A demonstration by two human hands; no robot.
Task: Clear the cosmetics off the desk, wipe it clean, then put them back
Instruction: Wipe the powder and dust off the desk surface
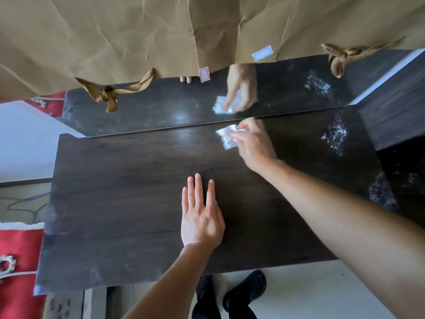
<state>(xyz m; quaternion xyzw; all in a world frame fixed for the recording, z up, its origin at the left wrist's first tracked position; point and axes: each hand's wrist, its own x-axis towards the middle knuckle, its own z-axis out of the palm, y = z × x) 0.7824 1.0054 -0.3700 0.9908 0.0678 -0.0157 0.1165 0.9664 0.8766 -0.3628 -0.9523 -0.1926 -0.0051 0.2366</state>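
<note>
Desk (110,203) is dark wood, long side running left-right, backed by a mirror (161,111) half covered in brown paper (115,38). Right hand (255,146) pinches a crumpled white wipe (226,138) at the back edge. Left hand (201,217) lies flat mid-desk, fingers straight. White powdery smudges (335,137) sit off to the right, well apart from the wipe.

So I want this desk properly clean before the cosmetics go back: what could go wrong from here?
1. The small wipe pinched in the right hand is well left of the white powder at the right end of the desk; that patch could get missed or merely smeared.
2. The left hand lies flat on the dark top and may leave prints.
3. Wiping this close to the mirror could streak it.
</note>
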